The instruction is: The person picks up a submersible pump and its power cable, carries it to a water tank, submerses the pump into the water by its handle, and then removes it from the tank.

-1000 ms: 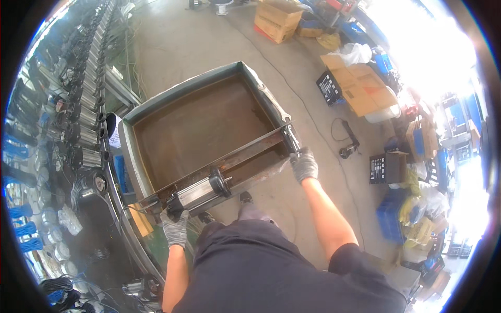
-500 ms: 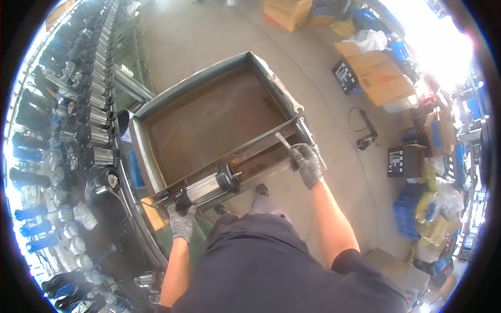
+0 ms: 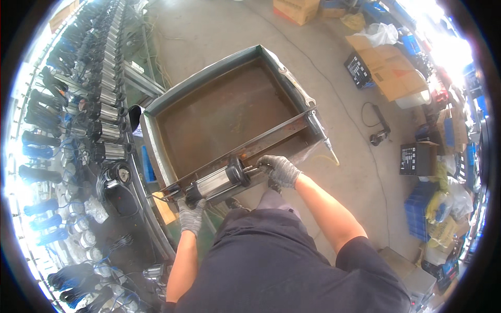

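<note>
A pump motor with a silvery cylindrical body and black end caps lies along the near edge of a tank. My left hand, in a grey glove, grips the black cap at its left end. At the right end, a thin shaft sticks out of the other black cap. My right hand, also gloved, is closed right by that shaft; its fingers hide most of what they hold. The rectangular metal tank holds shallow brownish liquid, and a metal bar crosses it beside the motor.
A wrench lies along the tank's right rim, above an air nozzle with a hose. To the left, a rack carries rows of similar motors and cables. Cardboard boxes and blue crates stand at the right.
My right hand has moved left from the tank's right corner to the motor's shaft end, bringing along the light strip-like thing it held. My left hand keeps its grip on the motor.
</note>
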